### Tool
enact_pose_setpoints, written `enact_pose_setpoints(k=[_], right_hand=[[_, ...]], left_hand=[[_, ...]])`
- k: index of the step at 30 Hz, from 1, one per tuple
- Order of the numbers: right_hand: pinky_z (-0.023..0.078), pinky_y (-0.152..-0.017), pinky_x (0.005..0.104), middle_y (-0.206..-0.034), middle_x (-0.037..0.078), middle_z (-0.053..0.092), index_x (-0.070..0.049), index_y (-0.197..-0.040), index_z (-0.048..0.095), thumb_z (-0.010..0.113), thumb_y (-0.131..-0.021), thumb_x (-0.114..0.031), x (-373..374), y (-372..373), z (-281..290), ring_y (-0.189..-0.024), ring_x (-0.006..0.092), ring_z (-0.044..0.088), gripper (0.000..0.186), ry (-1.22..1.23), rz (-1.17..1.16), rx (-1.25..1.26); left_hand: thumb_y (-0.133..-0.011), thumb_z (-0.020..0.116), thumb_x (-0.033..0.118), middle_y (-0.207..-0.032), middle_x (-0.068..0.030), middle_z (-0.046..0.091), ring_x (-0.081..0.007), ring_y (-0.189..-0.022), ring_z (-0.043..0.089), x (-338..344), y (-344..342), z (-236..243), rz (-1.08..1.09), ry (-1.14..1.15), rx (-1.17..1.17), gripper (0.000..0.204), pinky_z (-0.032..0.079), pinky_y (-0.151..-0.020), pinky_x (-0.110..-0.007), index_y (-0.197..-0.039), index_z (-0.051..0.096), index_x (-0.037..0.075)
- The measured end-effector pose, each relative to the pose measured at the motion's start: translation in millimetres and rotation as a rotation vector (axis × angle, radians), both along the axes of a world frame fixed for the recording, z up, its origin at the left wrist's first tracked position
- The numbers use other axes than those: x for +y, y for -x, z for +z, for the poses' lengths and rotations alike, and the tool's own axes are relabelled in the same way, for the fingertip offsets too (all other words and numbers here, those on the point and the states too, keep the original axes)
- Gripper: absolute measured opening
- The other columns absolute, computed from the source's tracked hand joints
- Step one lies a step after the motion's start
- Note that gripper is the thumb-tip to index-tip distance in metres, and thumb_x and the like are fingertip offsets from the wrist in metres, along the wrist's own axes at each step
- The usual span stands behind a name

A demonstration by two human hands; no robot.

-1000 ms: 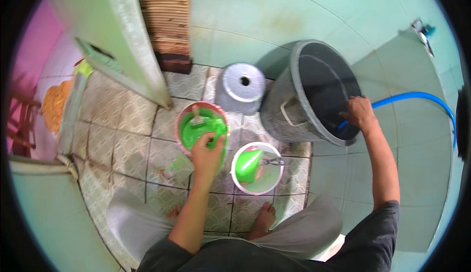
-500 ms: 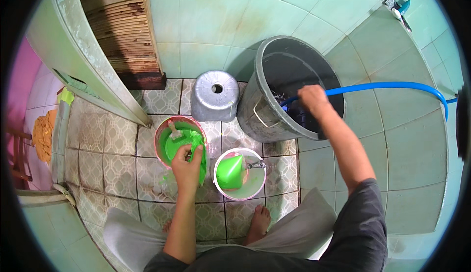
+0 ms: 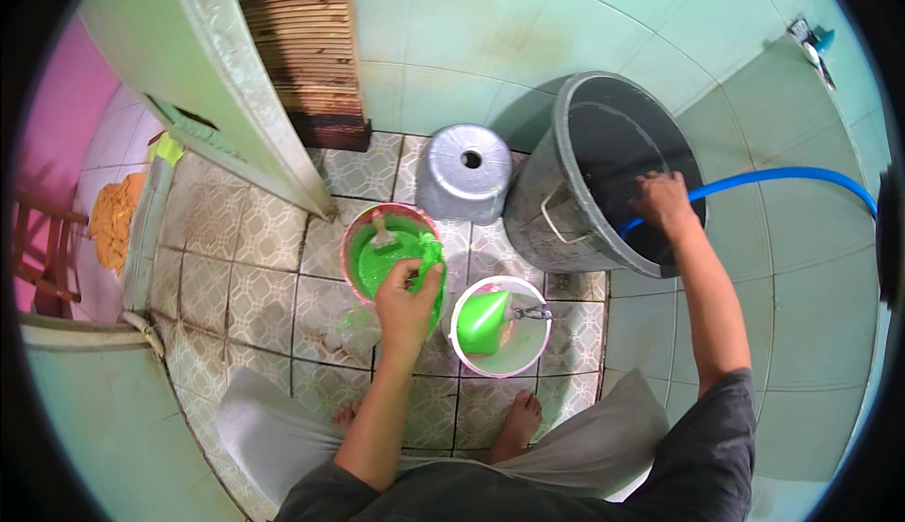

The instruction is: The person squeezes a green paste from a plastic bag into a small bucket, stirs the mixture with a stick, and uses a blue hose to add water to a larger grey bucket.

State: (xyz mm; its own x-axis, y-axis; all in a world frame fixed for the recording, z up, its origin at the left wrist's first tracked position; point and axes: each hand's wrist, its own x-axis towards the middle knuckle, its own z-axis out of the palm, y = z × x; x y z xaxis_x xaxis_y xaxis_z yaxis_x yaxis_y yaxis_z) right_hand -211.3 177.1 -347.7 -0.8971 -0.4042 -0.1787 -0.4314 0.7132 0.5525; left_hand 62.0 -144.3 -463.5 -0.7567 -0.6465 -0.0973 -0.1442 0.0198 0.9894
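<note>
My left hand (image 3: 407,305) is closed, pinching a green-smeared plastic bag (image 3: 434,272) that hangs limp at the near right rim of a red bucket (image 3: 346,256). Green paint (image 3: 377,263) lies inside that bucket, with a paintbrush (image 3: 382,230) leaning in it. Over the mouth of a large grey bin (image 3: 566,154), my right hand (image 3: 666,202) has its fingers spread. A blue hose (image 3: 773,174) passes under this hand, and its end dips into the bin. Beside my left hand, a white bucket (image 3: 543,348) holds a plump green-filled plastic bag (image 3: 484,322) with a twisted clear neck.
An upturned silver stool (image 3: 467,178) stands between the red bucket and the bin. A pale door (image 3: 236,98) is at the left, with a slatted wooden board (image 3: 302,51) behind it. Orange cloth (image 3: 118,222) lies past the doorway. My bare feet are on the patterned tiles.
The whole view has shifted, moving the scene rightward. My right hand's fingers have gone from curled round the hose to spread above it. The left hand still pinches the limp bag.
</note>
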Motion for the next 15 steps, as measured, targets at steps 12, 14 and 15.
enact_pose_setpoints(k=[12, 14, 15], right_hand=[[0.051, -0.075, 0.0341, -0.095, 0.014, 0.064, 0.000, -0.108, 0.063, 0.068, -0.086, -0.029, -191, -179, -9, -0.081, 0.0220, 0.062, 0.037, 1.278, -0.110, -0.761], [0.050, -0.074, 0.0302, -0.093, 0.009, 0.064, 0.001, -0.110, 0.063, 0.069, -0.087, -0.031, -195, -177, -38, -0.079, 0.0157, 0.060, 0.039, 1.350, -0.171, -0.858], [0.049, -0.073, 0.0287, -0.091, 0.007, 0.064, 0.000, -0.110, 0.064, 0.069, -0.088, -0.031, -197, -176, -51, -0.079, 0.0135, 0.059, 0.038, 1.414, -0.174, -0.917]], left_hand=[[-0.081, 0.075, 0.017, -0.084, -0.0075, 0.068, -0.0136, -0.078, 0.061, -2, -7, 7, -0.044, -0.010, 0.020, 0.022, 0.047, -0.073, -0.029, -0.093, 0.067, 0.000], [-0.081, 0.075, 0.017, -0.085, -0.0077, 0.068, -0.0140, -0.079, 0.061, 0, -8, 9, -0.060, 0.009, 0.013, 0.022, 0.048, -0.073, -0.029, -0.093, 0.067, 0.000], [-0.081, 0.075, 0.017, -0.086, -0.0080, 0.069, -0.0145, -0.079, 0.061, 0, -11, 9, -0.075, 0.022, 0.009, 0.022, 0.048, -0.074, -0.029, -0.094, 0.067, 0.000]])
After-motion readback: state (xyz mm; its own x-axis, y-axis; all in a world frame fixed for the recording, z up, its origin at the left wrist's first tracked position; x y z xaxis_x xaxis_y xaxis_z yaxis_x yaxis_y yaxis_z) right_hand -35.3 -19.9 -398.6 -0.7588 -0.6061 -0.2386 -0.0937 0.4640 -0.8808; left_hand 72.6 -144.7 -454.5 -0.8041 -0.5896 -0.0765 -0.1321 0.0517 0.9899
